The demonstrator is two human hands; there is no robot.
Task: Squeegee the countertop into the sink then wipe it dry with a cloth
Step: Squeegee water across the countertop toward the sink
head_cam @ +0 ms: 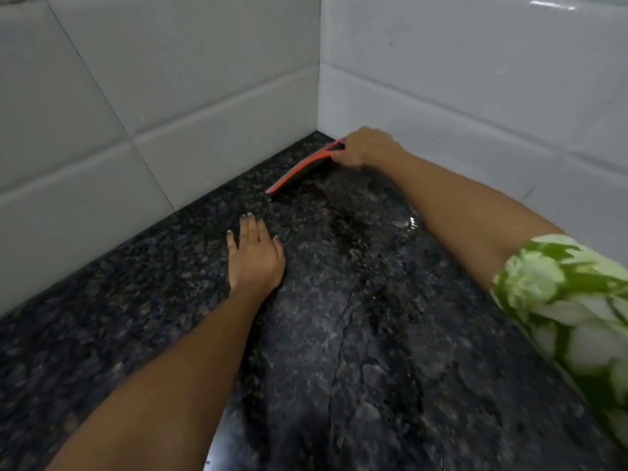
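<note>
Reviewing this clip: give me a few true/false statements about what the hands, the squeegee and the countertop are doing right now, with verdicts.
1. The right hand holds the red squeegee near the tiled corner. True.
2. The left hand grips a cloth. False: it lies flat and open on the countertop, holding nothing.
3. The squeegee blade is down at the dark granite surface. True.
4. The sink is visible beside the squeegee. False: no sink shows in this view, only countertop and white wall tiles.
5. The countertop is fully dry. False: a wet sheen and a water glint show below the right forearm.
</note>
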